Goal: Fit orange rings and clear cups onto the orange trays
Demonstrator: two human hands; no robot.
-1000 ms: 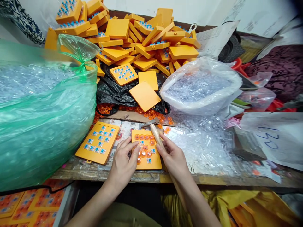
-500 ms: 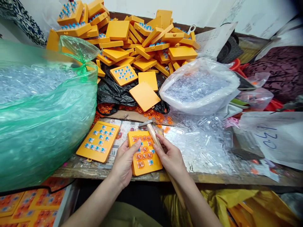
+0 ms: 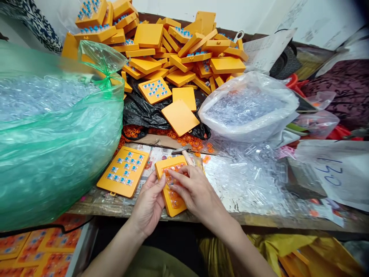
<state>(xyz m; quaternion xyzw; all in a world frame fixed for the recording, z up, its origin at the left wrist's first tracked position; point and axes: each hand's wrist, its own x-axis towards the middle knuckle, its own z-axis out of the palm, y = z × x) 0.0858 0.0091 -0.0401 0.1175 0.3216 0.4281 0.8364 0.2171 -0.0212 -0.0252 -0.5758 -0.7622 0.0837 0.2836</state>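
My left hand (image 3: pixel 150 202) grips the left side of a yellow plastic panel (image 3: pixel 176 211), its thumb on the front edge. Clear and orange pieces sit in rows on the panel's face, partly covered by my fingers. Over that face reaches my right hand (image 3: pixel 196 188), fingers and thumb apart, the tips at the pieces. Just beyond lies a hammer (image 3: pixel 181 149) with a wooden handle, partly hidden by my right hand. A second yellow panel (image 3: pixel 123 173) with blue-centred clear pieces rests to the left on the newspaper.
A heap of yellow panels (image 3: pixel 148 35) rises at the back. On the left bulges a green bag (image 3: pixel 72 154) of clear plastic parts. To the right, a white bag (image 3: pixel 248 129) stands behind loose clear parts (image 3: pixel 253 177). Orange rings (image 3: pixel 196 144) lie scattered near a black bag (image 3: pixel 144 111).
My right hand has let go of the hammer handle and moved left over the panel's face. The panel has turned slightly in my left hand. The whole view has shifted a little.
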